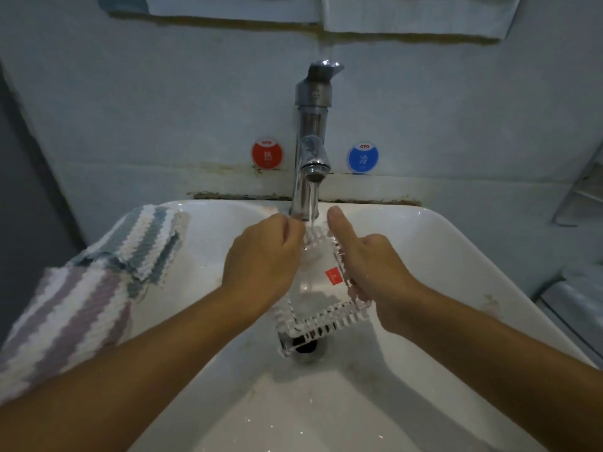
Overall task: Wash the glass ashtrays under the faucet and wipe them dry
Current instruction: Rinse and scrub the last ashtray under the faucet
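I hold a square glass ashtray (pixel 321 308) over the white sink (pixel 456 256), tilted so its far edge sits under the stream of water (pixel 312 203) running from the chrome faucet (pixel 310 151); my left hand (pixel 261 256) grips the ashtray's left side with fingers curled round the edge, knuckles up; my right hand (pixel 372 265) clasps the right side, the thumb stretched straight along the ribbed rim toward the stream and the other fingers tucked under the glass, where I cannot see them; the ashtray's near corner hangs just above the dark drain (pixel 305 345); a small red sticker (pixel 333 276) shows through the clear glass between my two hands; the water strikes the glass at the top edge, close to my left knuckles; two striped cloths lie over the sink's left rim, a teal and white cloth (pixel 153 236) farther back and a mauve and white cloth (pixel 68 318) nearer me, the two overlapping; on the wall behind the faucet a round red label (pixel 267 154) sits to the left and a round blue label (pixel 363 157) to the right; pale towels (pixel 411 14) hang along the top of the wall.
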A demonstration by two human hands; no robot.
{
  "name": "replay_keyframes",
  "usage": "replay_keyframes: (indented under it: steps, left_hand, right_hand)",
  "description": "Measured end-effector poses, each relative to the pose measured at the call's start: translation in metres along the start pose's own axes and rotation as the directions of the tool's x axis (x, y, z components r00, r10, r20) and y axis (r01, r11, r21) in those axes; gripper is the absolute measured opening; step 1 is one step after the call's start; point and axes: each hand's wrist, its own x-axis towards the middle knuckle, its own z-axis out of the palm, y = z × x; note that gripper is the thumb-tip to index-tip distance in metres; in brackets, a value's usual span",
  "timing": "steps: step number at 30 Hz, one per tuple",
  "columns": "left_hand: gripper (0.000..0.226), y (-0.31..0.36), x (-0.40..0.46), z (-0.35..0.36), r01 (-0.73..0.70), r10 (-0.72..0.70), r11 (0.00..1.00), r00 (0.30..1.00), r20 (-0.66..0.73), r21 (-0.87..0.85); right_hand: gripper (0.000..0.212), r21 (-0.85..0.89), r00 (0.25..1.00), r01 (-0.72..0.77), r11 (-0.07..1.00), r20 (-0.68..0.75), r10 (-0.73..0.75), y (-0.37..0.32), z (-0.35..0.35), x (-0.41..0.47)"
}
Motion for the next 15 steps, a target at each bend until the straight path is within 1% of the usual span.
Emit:
replay_keyframes:
  steps: [1, 2, 3, 4, 5, 6, 7, 8, 10, 11, 12, 14, 15]
  left_hand:
    - [0.034, -0.002, -0.003, 0.003, 0.003, -0.004, 0.999, 1.0, -0.031, -0.037]
    - [0.026, -0.002, -0.007, 0.005, 0.042, -0.049, 0.983, 0.998, -0.033, -0.177]
    - [0.024, 0.001, -0.012, 0.006, 0.129, -0.133, 0.93, 0.991, 0.012, -0.345]
    - [0.03, 0.003, -0.015, 0.007, 0.243, -0.223, 0.836, 0.97, 0.101, -0.493]
    - [0.039, 0.004, -0.017, 0.008, 0.33, -0.28, 0.759, 0.944, 0.177, -0.561]
    - [0.043, 0.004, -0.018, 0.011, 0.363, -0.295, 0.749, 0.932, 0.211, -0.554]
    - [0.043, 0.004, -0.019, 0.014, 0.364, -0.294, 0.76, 0.931, 0.214, -0.539]
    - [0.04, 0.004, -0.019, 0.018, 0.357, -0.3, 0.768, 0.934, 0.193, -0.532]
    - [0.037, 0.004, -0.017, 0.021, 0.37, -0.352, 0.75, 0.925, 0.142, -0.548]
    - [0.039, 0.004, -0.015, 0.02, 0.384, -0.386, 0.743, 0.915, 0.117, -0.549]
    - [0.042, 0.003, -0.014, 0.02, 0.405, -0.418, 0.731, 0.902, 0.107, -0.549]
    - [0.048, 0.002, -0.013, 0.018, 0.457, -0.485, 0.68, 0.867, 0.116, -0.574]
    - [0.052, 0.001, -0.014, 0.016, 0.482, -0.513, 0.654, 0.849, 0.126, -0.583]
  right_hand:
    - [0.063, 0.022, 0.998, -0.052, 0.998, -0.021, 0.053, 0.0, -0.001, 0.0]
    - [0.062, 0.047, 0.995, -0.094, 0.994, -0.037, 0.096, 0.002, -0.001, 0.0]
    - [0.062, 0.077, 0.991, -0.121, 0.99, -0.047, 0.125, 0.003, -0.002, -0.001]
    - [0.064, 0.118, 0.988, -0.137, 0.984, -0.055, 0.144, 0.004, -0.003, 0.0]
    - [0.065, 0.153, 0.986, -0.143, 0.978, -0.066, 0.154, 0.005, -0.003, 0.0]
    - [0.065, 0.169, 0.985, -0.139, 0.976, -0.075, 0.154, 0.006, -0.004, 0.0]
    - [0.062, 0.173, 0.987, -0.129, 0.976, -0.073, 0.143, 0.006, -0.005, 0.0]
    - [0.056, 0.17, 0.99, -0.111, 0.979, -0.064, 0.123, 0.007, -0.005, -0.001]
    - [0.041, 0.114, 0.998, -0.05, 0.992, -0.029, 0.054, 0.007, -0.005, -0.003]
    - [0.04, 0.07, 1.0, -0.02, 0.997, -0.003, 0.02, 0.008, -0.003, -0.005]
    - [0.045, 0.036, 1.0, 0.002, 0.999, 0.016, -0.003, 0.008, 0.0, -0.005]
    - [0.054, 0.011, 1.0, 0.006, 1.0, 0.004, -0.006, 0.009, 0.006, -0.005]
    - [0.052, 0.013, 1.0, -0.007, 1.0, -0.013, 0.007, 0.009, 0.008, -0.005]
